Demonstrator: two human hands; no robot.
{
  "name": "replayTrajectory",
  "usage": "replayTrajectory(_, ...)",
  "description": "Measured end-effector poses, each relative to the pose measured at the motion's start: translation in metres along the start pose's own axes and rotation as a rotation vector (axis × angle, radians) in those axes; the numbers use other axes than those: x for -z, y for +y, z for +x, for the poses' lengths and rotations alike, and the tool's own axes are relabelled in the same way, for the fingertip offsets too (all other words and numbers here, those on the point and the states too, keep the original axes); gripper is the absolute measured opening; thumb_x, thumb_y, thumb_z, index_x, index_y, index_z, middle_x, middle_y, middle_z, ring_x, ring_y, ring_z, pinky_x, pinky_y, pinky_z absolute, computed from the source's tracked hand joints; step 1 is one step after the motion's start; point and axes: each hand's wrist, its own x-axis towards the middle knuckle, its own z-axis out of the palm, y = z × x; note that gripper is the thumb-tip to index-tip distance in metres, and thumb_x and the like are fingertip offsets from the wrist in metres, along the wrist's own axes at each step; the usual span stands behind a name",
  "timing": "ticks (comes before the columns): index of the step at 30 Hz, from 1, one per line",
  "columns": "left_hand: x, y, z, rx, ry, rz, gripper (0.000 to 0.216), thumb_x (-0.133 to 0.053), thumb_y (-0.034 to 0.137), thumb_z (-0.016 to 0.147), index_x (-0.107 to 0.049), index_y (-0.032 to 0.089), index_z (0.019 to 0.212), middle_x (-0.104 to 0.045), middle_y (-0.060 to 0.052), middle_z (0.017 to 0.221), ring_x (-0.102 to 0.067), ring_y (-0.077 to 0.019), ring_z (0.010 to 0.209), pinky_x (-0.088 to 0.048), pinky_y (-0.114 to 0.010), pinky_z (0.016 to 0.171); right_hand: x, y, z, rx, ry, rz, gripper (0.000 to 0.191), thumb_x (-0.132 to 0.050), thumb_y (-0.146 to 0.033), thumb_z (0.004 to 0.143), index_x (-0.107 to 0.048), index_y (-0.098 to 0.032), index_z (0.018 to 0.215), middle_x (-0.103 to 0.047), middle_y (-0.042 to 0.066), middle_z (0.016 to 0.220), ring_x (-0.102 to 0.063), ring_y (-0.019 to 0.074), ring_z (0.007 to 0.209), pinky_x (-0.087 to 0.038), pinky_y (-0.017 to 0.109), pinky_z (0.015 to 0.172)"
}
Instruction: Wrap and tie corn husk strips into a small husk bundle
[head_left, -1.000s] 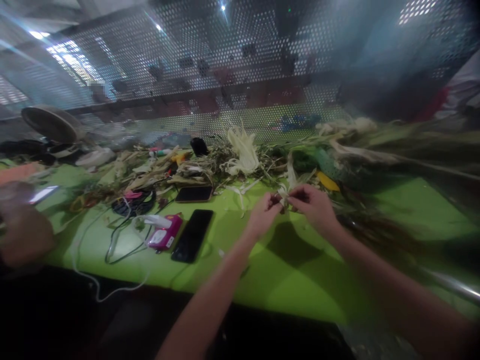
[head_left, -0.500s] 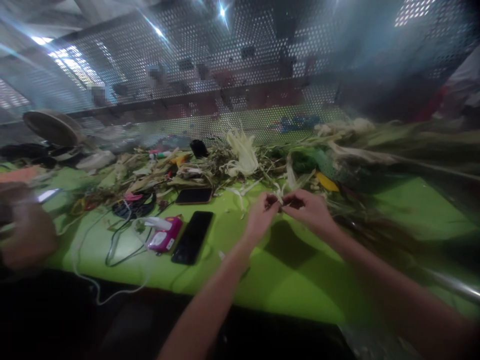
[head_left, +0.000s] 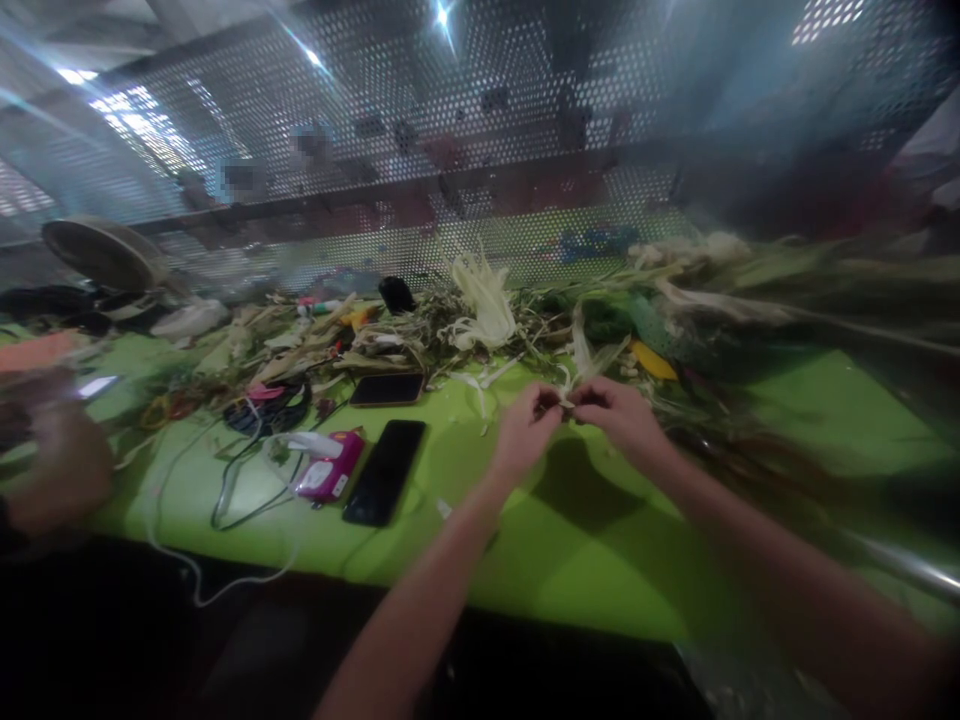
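Note:
My left hand (head_left: 525,432) and my right hand (head_left: 621,415) meet fingertip to fingertip over the green table (head_left: 600,540). Both are closed in a pinch on a small pale strip of dried leaf (head_left: 568,400) held between them. Just beyond my hands lies a long heap of dried leaves and husks (head_left: 420,335), with a pale bundle of strips (head_left: 484,300) sticking up from it.
Two black phones (head_left: 384,470) (head_left: 388,389), a pink device (head_left: 330,477) with white cable and dark cords (head_left: 270,410) lie left of my hands. Another person's hand (head_left: 52,450) is at the far left. A perforated metal screen (head_left: 480,150) backs the table.
My hands stay pinched together on the strip and shifted only slightly; the right hand moved a little left toward the left one. The person's hand at far left moved slightly.

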Motion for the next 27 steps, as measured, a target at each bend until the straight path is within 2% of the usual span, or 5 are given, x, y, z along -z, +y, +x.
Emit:
replayTrajectory(5, -0.002, 0.003, -0.003, 0.014, -0.059, -0.11, 0.011, -0.058, 0.018, 0.082, -0.056, 0.017, 0.093, -0.062, -0.002, 0.088, -0.058, -0.0132, 0.082, -0.046, -0.027, 0.077, 0.005, -0.003, 0.004, -0.054, -0.106, 0.125, 0.007, -0.06, -0.026, 0.058, -0.06, -0.019, 0.059, -0.056, -0.001, 0.063, -0.049, 0.0151, 0.066, -0.038, 0.028, 0.064)
replayTrajectory(13, -0.003, 0.0, -0.003, -0.068, -0.068, -0.093, 0.02, -0.057, 0.014, 0.085, -0.058, 0.02, 0.103, -0.065, -0.003, 0.093, -0.059, -0.0128, 0.083, -0.046, -0.026, 0.078, 0.007, -0.003, 0.005, -0.091, -0.143, 0.121, 0.009, -0.058, -0.029, 0.059, -0.056, -0.02, 0.058, -0.049, -0.002, 0.062, -0.044, 0.0152, 0.065, -0.033, 0.029, 0.062)
replayTrajectory(16, -0.002, 0.0, -0.002, -0.069, -0.064, -0.049, 0.01, -0.057, 0.014, 0.085, -0.06, 0.019, 0.093, -0.065, -0.002, 0.089, -0.058, -0.013, 0.081, -0.045, -0.026, 0.076, 0.008, -0.005, 0.005, -0.074, -0.118, 0.094, 0.009, -0.058, -0.029, 0.058, -0.057, -0.02, 0.059, -0.05, -0.002, 0.062, -0.044, 0.0152, 0.064, -0.033, 0.029, 0.062)
replayTrajectory(22, 0.0, 0.005, -0.001, -0.026, -0.047, -0.016, 0.006, -0.058, 0.015, 0.084, -0.06, 0.017, 0.089, -0.063, -0.002, 0.084, -0.055, -0.0129, 0.078, -0.042, -0.025, 0.073, 0.009, 0.0, 0.007, -0.008, -0.024, 0.013, 0.012, -0.063, -0.03, 0.062, -0.061, -0.02, 0.069, -0.056, -0.002, 0.066, -0.048, 0.0147, 0.063, -0.037, 0.029, 0.061)
replayTrajectory(27, 0.002, 0.004, 0.001, 0.053, -0.1, -0.119, 0.006, -0.06, 0.021, 0.084, -0.061, 0.016, 0.087, -0.061, -0.001, 0.079, -0.054, -0.0118, 0.075, -0.041, -0.024, 0.073, 0.007, 0.009, 0.005, 0.135, 0.05, -0.104, 0.01, -0.063, -0.026, 0.071, -0.064, -0.019, 0.078, -0.062, 0.001, 0.075, -0.056, 0.0164, 0.07, -0.043, 0.03, 0.065)
